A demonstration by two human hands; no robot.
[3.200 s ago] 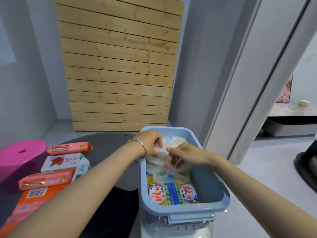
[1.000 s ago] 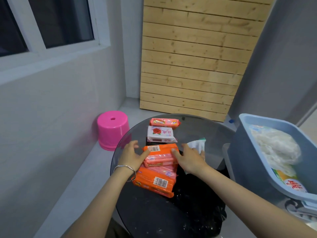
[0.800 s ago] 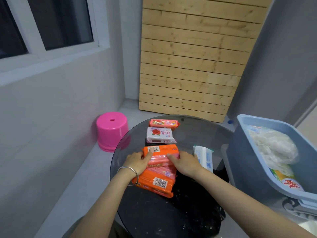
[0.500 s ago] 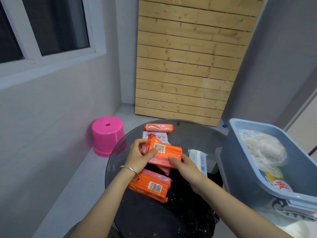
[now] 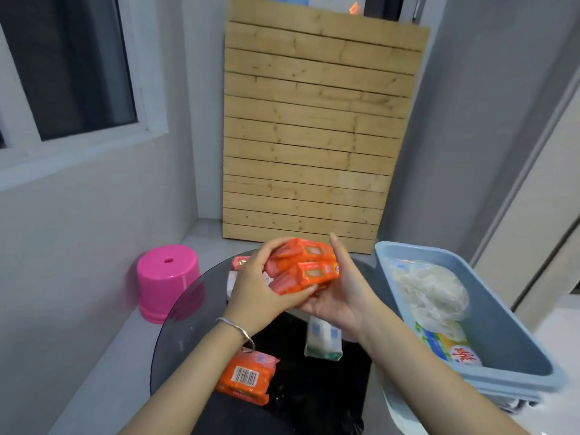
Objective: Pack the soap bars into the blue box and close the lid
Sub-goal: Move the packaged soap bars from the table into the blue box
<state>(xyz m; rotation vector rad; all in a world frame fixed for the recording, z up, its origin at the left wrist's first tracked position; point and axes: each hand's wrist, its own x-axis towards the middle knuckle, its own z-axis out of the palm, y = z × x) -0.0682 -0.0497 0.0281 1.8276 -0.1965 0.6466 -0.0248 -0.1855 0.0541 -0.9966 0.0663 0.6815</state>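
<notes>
Two stacked orange soap packs (image 5: pixel 303 265) are held above the round dark glass table (image 5: pixel 175 324). My left hand (image 5: pixel 257 290) grips their left end with curled fingers and thumb. My right hand (image 5: pixel 340 287) supports them from the right and below, palm toward them, fingers upright. On the table lie an orange multi-pack with a barcode (image 5: pixel 246 376), a white and blue soap bar (image 5: pixel 323 339), and a pink-red bar (image 5: pixel 240 262) partly hidden behind my left hand. The open blue box (image 5: pixel 508 350) stands to the right, holding a white plastic-wrapped bundle (image 5: pixel 430 296) and a yellow soap pack (image 5: pixel 452 346).
A pink plastic stool (image 5: pixel 168 281) stands on the floor left of the table. A wooden slatted panel (image 5: pixel 314 136) leans against the wall behind. A window (image 5: pixel 69 67) is in the left wall. Something pale blue and grey sticks out under the box's near edge (image 5: pixel 508 400).
Both hands took the two orange soap packs off the pile on the table and raised them higher and to the right. The barcode multi-pack stayed on the table.
</notes>
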